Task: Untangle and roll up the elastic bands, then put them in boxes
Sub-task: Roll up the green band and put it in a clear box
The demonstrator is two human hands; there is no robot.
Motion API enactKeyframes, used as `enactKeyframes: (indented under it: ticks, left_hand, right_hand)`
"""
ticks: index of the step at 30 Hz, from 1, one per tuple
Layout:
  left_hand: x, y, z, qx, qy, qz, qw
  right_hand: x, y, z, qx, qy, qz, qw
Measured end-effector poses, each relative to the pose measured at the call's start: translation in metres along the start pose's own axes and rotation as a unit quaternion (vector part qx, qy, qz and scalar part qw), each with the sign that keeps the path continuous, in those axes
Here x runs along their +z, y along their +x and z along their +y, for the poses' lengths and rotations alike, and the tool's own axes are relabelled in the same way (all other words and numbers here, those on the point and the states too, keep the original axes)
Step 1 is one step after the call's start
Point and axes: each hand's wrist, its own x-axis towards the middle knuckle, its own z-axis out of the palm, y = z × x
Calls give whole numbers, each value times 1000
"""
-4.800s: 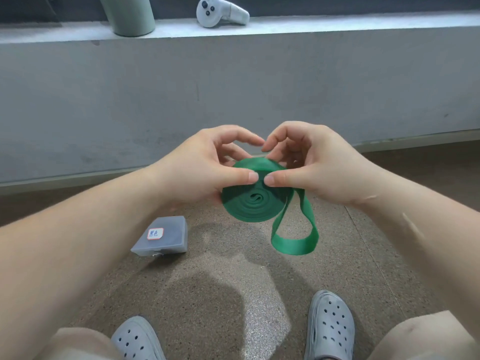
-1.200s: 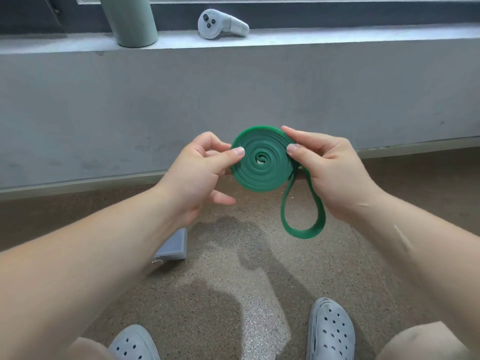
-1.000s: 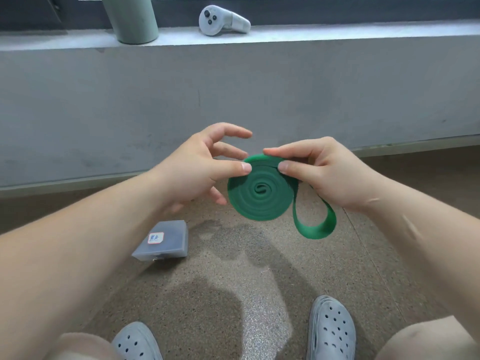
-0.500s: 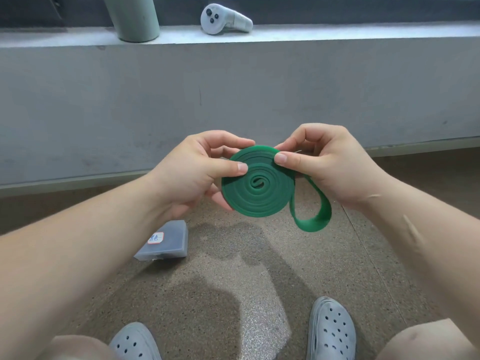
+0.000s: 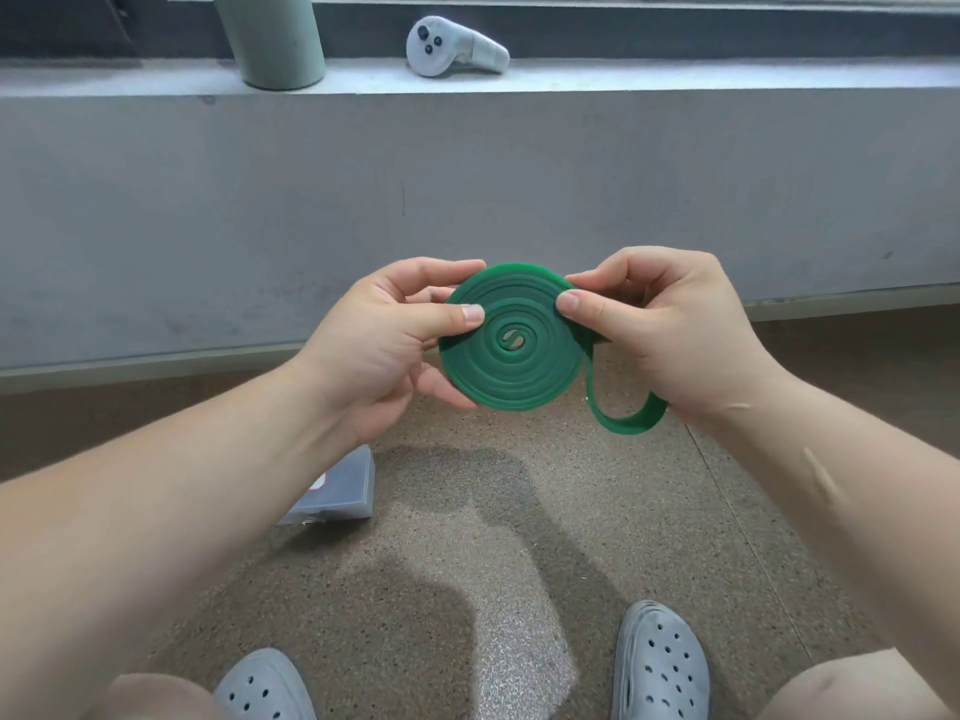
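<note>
Left hand [image 5: 379, 356] and right hand [image 5: 670, 345] pinched the green elastic band [image 5: 511, 356]; its tail beneath the fingers [image 5: 587, 310] had shortened, so rolling looked nearly done.

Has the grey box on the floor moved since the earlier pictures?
No. The grey box lies at the same spot between the wall and the left shoe; the forearm hides part.

Green elastic band [image 5: 511, 366], coiled flat, tail loop hanging right; grey box [image 5: 347, 491] on floor.
</note>
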Motion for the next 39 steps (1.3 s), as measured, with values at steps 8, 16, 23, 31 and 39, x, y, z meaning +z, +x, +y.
enactKeyframes:
  ticks: [8,16,23,31,39]
  left_hand:
    - [4,-2,0,7,-70,45,997]
    - [10,-2,0,4,-96,72,993]
    - [14,-3,4,0,-135,118,984]
    - [26,-5,-1,-3,-153,114,982]
    - [10,1,-12,-57,78,41,995]
  right_hand:
    - [11,-8,1,84,118,-13,989]
    - [19,-13,2,55,155,95,982]
    - [29,-19,6,89,175,66,978]
    - [38,-28,7,78,194,77,975]
    - [-2,-6,2,13,-17,13,1000]
